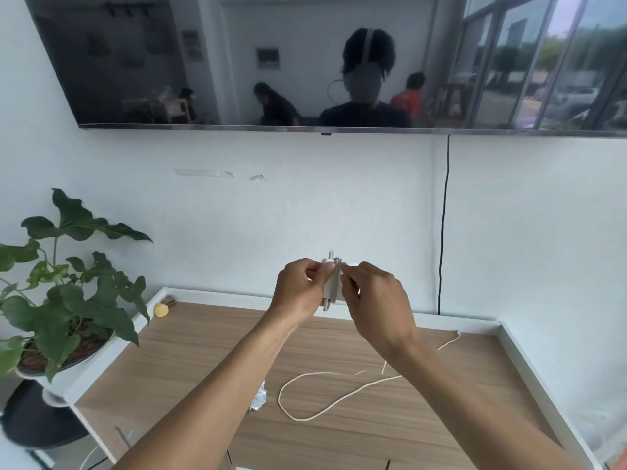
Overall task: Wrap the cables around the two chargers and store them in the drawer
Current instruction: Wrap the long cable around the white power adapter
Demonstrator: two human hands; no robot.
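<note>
fig.: wrapping step, 1st charger. left hand grips body; right hand pinches cable at it. next: wind remaining slack w/ even tension.

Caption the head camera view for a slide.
Left hand and right hand hold a white charger above the cabinet, cream cable lying loose.

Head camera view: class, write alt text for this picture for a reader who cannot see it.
A person's left hand and right hand hold a white charger above a wooden cabinet top, fingers pinching it from both sides. A cream cable lies in a loose loop on the wood below. A potted plant stands at the left.
</note>
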